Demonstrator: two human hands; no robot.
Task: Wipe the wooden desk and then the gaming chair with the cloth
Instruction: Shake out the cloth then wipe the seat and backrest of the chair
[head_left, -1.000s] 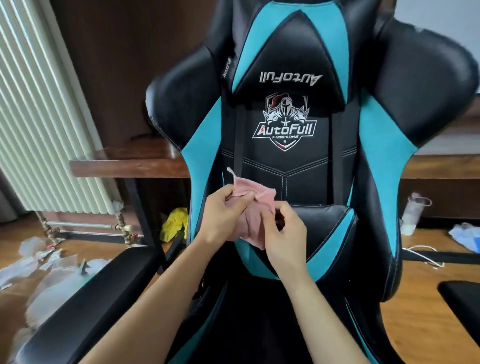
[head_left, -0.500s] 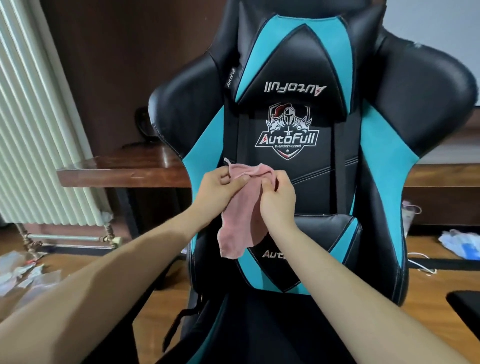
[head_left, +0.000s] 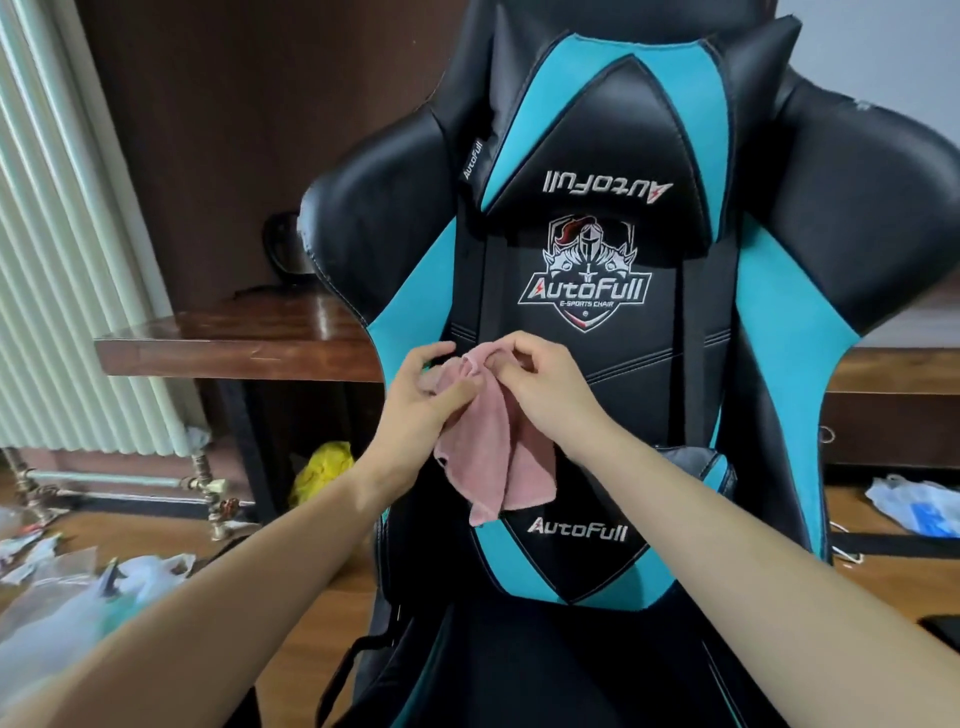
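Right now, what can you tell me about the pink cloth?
The cloth is small, pink and soft-looking, like a fuzzy towel. Its top is bunched up, and the rest hangs down in loose folds with uneven corners. The left hand and the right hand pinch the bunched top between them. It hangs in front of the black backrest of the chair, just above the cushion.

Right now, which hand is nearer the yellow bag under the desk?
Left. The left hand holds the cloth up and right of the yellow bag; the right hand pinches the cloth farther right.
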